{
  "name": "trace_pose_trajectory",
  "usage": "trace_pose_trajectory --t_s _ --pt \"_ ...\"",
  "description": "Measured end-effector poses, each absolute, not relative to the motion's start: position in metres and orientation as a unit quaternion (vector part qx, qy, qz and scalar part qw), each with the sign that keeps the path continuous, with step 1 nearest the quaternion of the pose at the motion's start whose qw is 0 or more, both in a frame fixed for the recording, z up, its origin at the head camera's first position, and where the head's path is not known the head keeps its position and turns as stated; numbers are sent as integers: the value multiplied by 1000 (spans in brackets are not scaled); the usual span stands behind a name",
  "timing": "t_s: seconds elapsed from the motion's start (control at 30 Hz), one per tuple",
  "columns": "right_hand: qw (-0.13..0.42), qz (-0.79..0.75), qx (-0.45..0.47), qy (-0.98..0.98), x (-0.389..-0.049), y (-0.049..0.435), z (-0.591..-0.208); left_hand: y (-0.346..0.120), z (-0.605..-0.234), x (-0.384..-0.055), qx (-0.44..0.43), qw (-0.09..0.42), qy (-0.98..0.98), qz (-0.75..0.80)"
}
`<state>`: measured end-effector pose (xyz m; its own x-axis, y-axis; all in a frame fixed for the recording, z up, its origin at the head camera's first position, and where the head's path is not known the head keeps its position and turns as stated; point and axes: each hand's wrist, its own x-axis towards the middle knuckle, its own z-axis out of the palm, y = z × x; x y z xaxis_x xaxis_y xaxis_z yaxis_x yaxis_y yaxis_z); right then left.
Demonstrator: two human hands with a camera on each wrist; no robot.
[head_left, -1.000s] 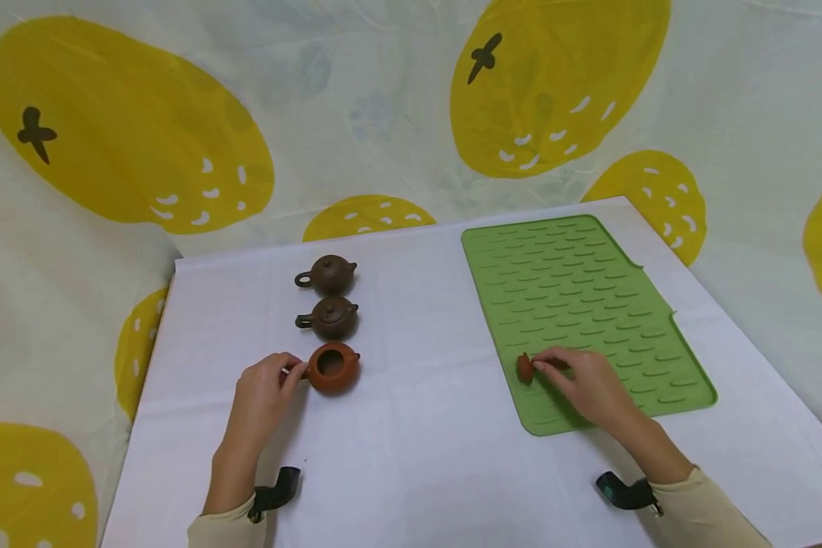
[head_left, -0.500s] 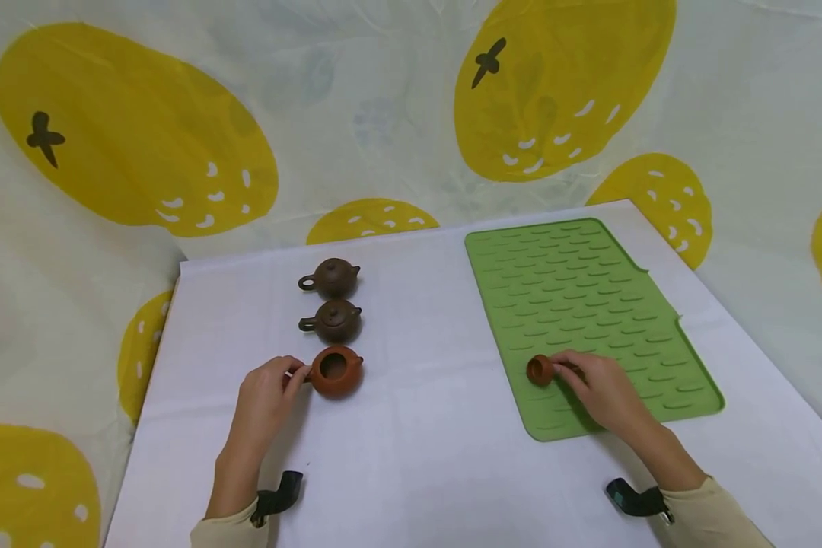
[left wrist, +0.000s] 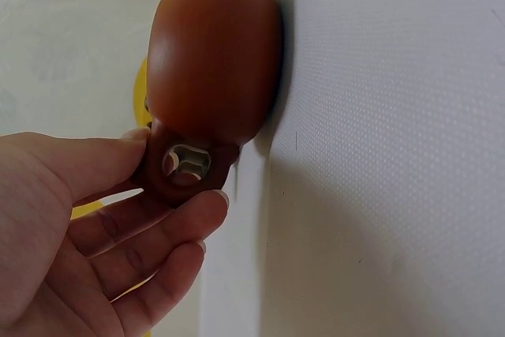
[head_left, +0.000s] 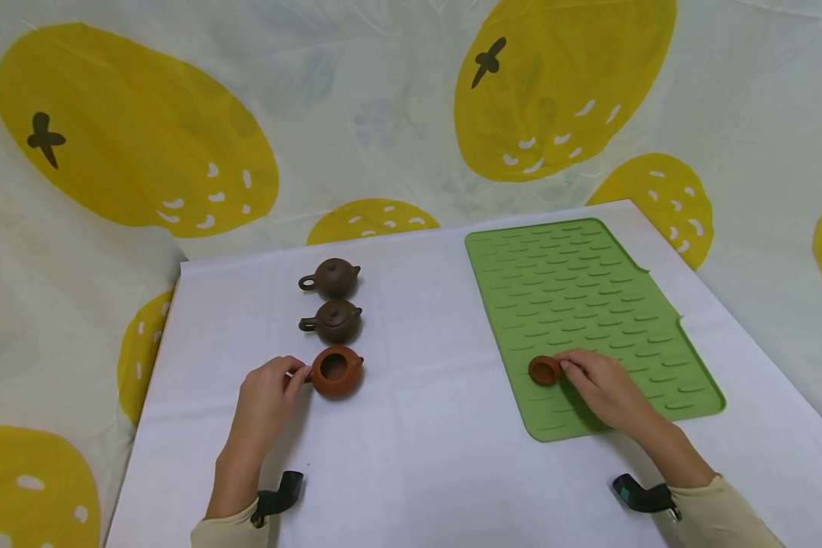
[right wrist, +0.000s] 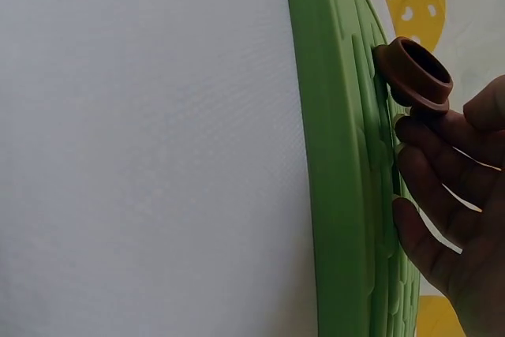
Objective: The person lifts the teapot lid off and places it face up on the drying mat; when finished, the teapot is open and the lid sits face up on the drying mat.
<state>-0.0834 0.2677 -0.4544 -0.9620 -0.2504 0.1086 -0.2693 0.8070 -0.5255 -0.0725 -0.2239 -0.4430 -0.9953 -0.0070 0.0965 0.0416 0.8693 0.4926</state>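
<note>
Head view: lid (head_left: 544,371) in right grip's (head_left: 599,388) fingertip pinch, teapot (head_left: 351,385) handle (left wrist: 222,170) in left grip's (head_left: 267,387).

Smooth clay-like teapot (left wrist: 217,53), ridged rubbery mat (head_left: 575,304), woven tablecloth (head_left: 438,426)

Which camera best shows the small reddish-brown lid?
The right wrist view: the lid appears largest there, pinched by the right hand, with its raised rim and hollow side plain. The head view shows it smaller, over the green mat, hollow side toward the camera. The left wrist view does not show it.
</note>
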Motion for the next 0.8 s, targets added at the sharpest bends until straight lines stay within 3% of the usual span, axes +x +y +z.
trace_pose_trajectory --t_s 0.57,0.8 --pt "18 268 144 -952 -86 269 -453 -223 -443 -73 -1 39 -966 -257" --pt "-21 252 129 -959 -87 267 -448 -224 -446 -74 -6 38 -966 -257"
